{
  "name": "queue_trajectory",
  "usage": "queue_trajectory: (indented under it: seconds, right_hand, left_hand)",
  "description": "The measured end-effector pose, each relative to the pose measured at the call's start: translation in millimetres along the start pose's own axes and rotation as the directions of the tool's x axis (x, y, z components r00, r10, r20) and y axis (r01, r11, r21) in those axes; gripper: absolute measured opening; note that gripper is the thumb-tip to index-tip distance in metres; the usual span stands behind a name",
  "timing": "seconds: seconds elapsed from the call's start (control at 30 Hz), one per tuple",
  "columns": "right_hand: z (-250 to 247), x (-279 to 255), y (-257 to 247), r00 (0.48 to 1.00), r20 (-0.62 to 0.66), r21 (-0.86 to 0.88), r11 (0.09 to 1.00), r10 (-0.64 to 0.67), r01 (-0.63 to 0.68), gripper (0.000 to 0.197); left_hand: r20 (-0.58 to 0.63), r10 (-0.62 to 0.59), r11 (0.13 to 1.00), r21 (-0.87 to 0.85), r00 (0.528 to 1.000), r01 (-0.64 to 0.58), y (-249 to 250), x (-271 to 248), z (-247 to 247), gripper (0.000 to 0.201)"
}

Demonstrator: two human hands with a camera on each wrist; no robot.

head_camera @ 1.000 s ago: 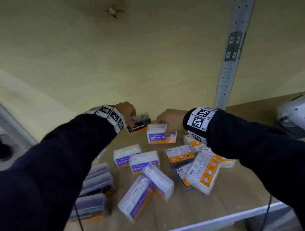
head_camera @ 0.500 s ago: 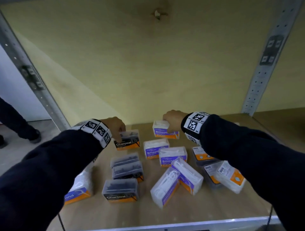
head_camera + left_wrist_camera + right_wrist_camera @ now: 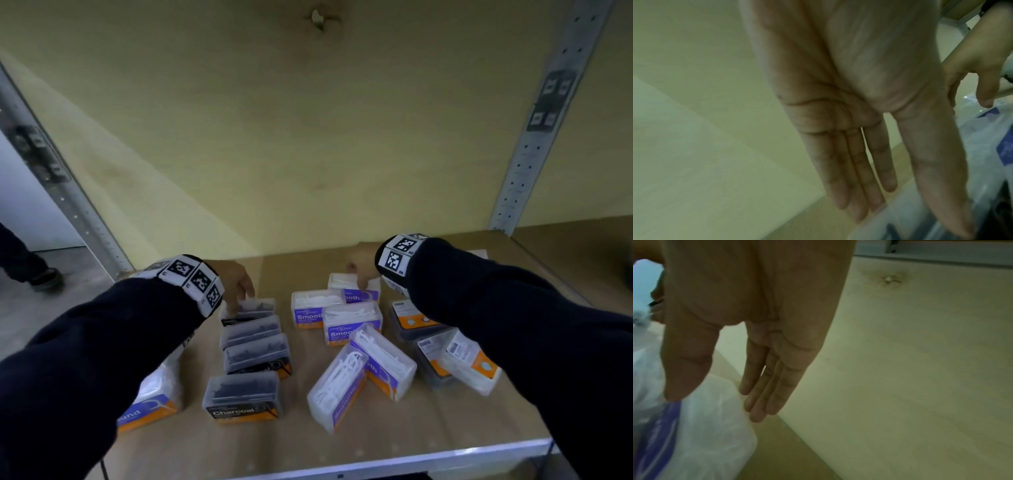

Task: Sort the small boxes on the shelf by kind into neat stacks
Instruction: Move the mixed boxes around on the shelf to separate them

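Clear boxes of dark picks marked Charcoal (image 3: 243,397) lie in a row at the left of the shelf. My left hand (image 3: 239,287) (image 3: 910,211) touches the rearmost charcoal box (image 3: 251,306) (image 3: 920,224) with straight fingers and thumb. White Smooth boxes (image 3: 352,325) sit mid-shelf, and two more (image 3: 383,363) lie tilted in front. My right hand (image 3: 359,274) (image 3: 715,402) has straight fingers behind the rear white box (image 3: 356,289) (image 3: 711,434), its thumb on the front. Orange-labelled boxes (image 3: 472,363) lie under my right sleeve.
Another white box (image 3: 150,401) lies at the far left, half hidden by my left sleeve. The shelf's white front edge (image 3: 376,462) runs below. Metal uprights (image 3: 534,154) flank the wooden back panel. A person's leg (image 3: 20,260) stands outside on the left.
Both hands gripped their boxes earlier. Now the charcoal box sits behind the charcoal row, the white box behind the Smooth ones, and both hands' fingers have straightened. The head view dropped and shifted left.
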State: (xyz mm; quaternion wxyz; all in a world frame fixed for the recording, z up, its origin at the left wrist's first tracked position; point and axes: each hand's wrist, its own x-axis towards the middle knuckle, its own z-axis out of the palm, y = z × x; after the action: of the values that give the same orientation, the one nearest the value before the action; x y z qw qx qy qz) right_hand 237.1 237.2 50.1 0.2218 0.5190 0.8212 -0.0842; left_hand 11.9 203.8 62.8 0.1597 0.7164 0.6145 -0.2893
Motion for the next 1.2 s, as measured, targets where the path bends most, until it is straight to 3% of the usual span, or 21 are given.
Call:
queue_trajectory:
  seconds: [0.13, 0.37, 0.6, 0.7, 0.8, 0.87, 1.0, 1.07, 1.1, 1.2]
  right_hand:
    - [-7.1, -22.4, 29.2, 0.988, -0.152, 0.150, 0.988, -0.010, 0.033, 0.047]
    - [7.1, -64.0, 104.6, 0.966, -0.208, 0.271, 0.958, 0.155, -0.096, 0.041]
    - [36.3, -77.5, 158.8, 0.947, -0.179, 0.232, 0.947, 0.266, -0.222, 0.046]
    - [51.3, -71.3, 173.3, 0.947, -0.156, 0.218, 0.945, 0.281, -0.245, 0.049]
    - [63.8, -62.4, 182.3, 0.943, -0.169, 0.149, 0.953, 0.288, -0.265, 0.048]
    - [66.5, -62.1, 183.6, 0.938, -0.189, 0.114, 0.955, 0.291, -0.274, 0.051]
    - [81.5, -19.2, 201.5, 0.926, -0.120, 0.069, 0.934, 0.357, -0.351, 0.059]
    - [128.5, 83.6, 266.6, 0.914, -0.077, 0.087, 0.916, 0.398, -0.391, 0.038]
    - [161.4, 149.3, 303.6, 0.917, -0.021, 0.150, 0.908, 0.398, -0.391, 0.040]
    - [169.2, 187.7, 318.3, 0.916, 0.100, 0.232, 0.886, 0.388, -0.401, 0.058]
  left_hand:
    - [-0.086, 0.046, 0.999, 0.018, 0.995, -0.045, 22.9, -5.1, -17.6, 0.049]
    - [-0.278, 0.256, 0.966, 0.034, 0.926, -0.256, 108.3, -4.2, -53.7, 0.038]
    - [-0.190, 0.393, 0.917, 0.154, 0.900, -0.368, 199.5, 20.3, -63.9, 0.037]
    - [-0.132, 0.371, 0.921, 0.180, 0.919, -0.346, 224.8, 42.2, -58.6, 0.003]
    - [-0.090, 0.339, 0.930, 0.180, 0.937, -0.319, 240.8, 61.8, -51.2, 0.041]
    - [-0.044, 0.328, 0.929, 0.198, 0.944, -0.314, 246.4, 66.0, -47.2, 0.046]
    - [-0.011, 0.272, 0.935, 0.240, 0.962, -0.262, 248.4, 77.5, -38.5, 0.016]
    - [0.035, 0.288, 0.940, 0.184, 0.957, -0.289, 252.7, 74.3, -40.3, 0.018]
    - [0.047, 0.295, 0.936, 0.188, 0.954, -0.299, 254.6, 73.2, -41.4, 0.024]
    - [0.076, 0.320, 0.915, 0.232, 0.944, -0.329, 260.6, 68.7, -44.8, 0.030]
